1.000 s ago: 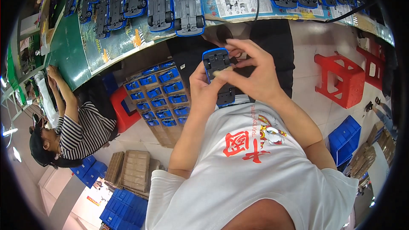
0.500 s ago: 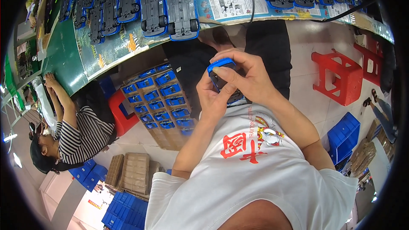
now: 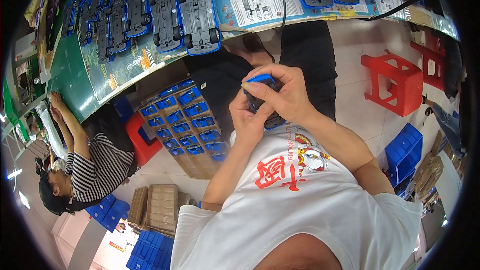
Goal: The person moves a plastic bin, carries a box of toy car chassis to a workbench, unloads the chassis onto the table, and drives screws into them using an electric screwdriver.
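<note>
Both hands grip one blue toy car (image 3: 262, 78) close in front of my white shirt, its black underside partly showing. My left hand (image 3: 246, 120) is wrapped round its left side and lower end. My right hand (image 3: 286, 92) holds the upper end, the thumb pressed across the underside. Fingers cover much of the car. Beyond it on the bench lie several more blue toy cars, wheels and black undersides up; the closest is an overturned toy car (image 3: 198, 17) by the bench edge.
Down to the left, a cardboard divider tray (image 3: 192, 167) holds several blue toy cars. At the far left a co-worker in a striped shirt (image 3: 107, 157) leans at the green bench (image 3: 75, 85). Red stools (image 3: 395, 82) and blue bins (image 3: 402, 155) are at the right. A black cable crosses the bench.
The view has shifted slightly, so the bench cars sit further left. My right thumb has moved a little on the car's underside; both hands keep hold of it.
</note>
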The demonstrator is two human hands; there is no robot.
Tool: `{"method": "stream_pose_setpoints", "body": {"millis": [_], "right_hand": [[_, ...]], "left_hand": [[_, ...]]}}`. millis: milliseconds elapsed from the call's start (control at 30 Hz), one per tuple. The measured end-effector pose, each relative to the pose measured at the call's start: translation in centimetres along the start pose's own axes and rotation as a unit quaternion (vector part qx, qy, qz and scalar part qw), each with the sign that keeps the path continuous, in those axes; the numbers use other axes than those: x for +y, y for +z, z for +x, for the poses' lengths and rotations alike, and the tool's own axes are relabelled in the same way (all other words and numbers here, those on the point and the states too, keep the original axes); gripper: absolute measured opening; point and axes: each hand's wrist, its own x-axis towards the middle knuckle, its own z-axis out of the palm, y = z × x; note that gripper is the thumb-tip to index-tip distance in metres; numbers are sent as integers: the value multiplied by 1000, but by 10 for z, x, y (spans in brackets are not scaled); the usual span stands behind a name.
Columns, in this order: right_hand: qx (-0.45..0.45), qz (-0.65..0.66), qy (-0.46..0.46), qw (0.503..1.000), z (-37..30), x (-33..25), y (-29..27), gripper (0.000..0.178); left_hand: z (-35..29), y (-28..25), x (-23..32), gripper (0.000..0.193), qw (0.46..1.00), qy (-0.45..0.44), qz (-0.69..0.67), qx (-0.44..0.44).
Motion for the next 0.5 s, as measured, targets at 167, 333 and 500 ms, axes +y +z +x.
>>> {"method": "stream_pose_setpoints", "body": {"millis": [167, 333, 500], "right_hand": [[26, 47, 50, 997, 7, 6, 0, 24], [7, 128, 105, 986, 13, 5, -1, 23], [19, 72, 3, 997, 12, 3, 4, 20]], "left_hand": [[6, 3, -2, 42, 995, -38, -97, 3], [13, 3, 3, 39, 997, -21, -77, 17], [14, 3, 7, 41, 999, 28, -29, -3]]}}
